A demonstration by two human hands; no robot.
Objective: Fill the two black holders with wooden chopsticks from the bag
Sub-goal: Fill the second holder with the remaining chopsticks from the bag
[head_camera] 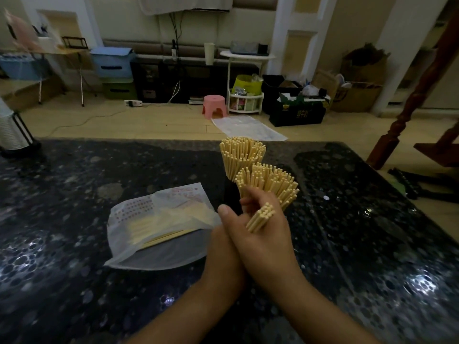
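Two bunches of wooden chopsticks stand upright at mid-table. The far bunch (242, 155) and the near bunch (269, 182) hide most of the two black holders; only a dark side of the near holder (231, 194) shows. My right hand (260, 239) grips a small bundle of chopsticks (260, 217) right beside the near bunch, its fingers against those sticks. My left hand (221, 244) lies under and behind the right one, with its fingers hidden. The translucent plastic bag (159, 227) lies flat to the left with several chopsticks inside.
The table top (360, 232) is dark speckled stone. A stack of white cups in a black rack (12, 130) stands at its far left corner. Beyond the table are a wooden post (397, 120), a pink stool (214, 106) and boxes on the floor.
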